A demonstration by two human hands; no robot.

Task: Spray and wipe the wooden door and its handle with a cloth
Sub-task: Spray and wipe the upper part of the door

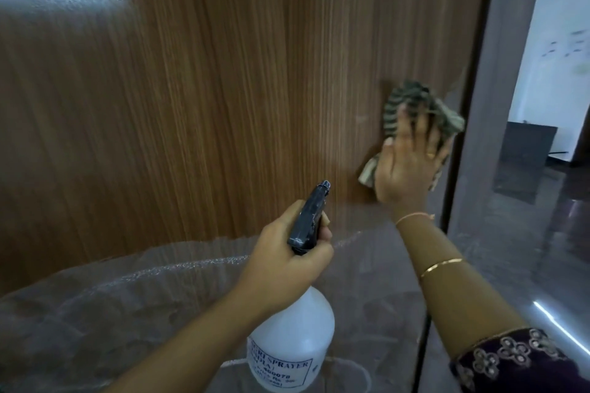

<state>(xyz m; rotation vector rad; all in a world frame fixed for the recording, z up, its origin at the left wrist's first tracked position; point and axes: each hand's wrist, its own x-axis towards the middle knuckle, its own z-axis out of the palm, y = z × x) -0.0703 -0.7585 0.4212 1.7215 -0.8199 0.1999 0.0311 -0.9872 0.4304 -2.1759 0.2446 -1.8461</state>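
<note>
The wooden door point(223, 89) fills most of the view, brown with vertical grain. My right hand point(408, 156) lies flat with spread fingers on a striped grey-green cloth point(405, 102), pressing it against the door near its right edge. My left hand point(287, 262) grips the neck of a white spray bottle point(290, 341), a finger on the trigger under its black head point(309, 217), whose nozzle points at the door. No door handle is in view.
A sheer veil point(111, 303) drapes across the lower part of the view. The door's dark edge point(459, 137) runs down the right. Beyond it are a glossy dark floor point(542, 249), a dark desk point(526, 147) and a white wall point(562, 41).
</note>
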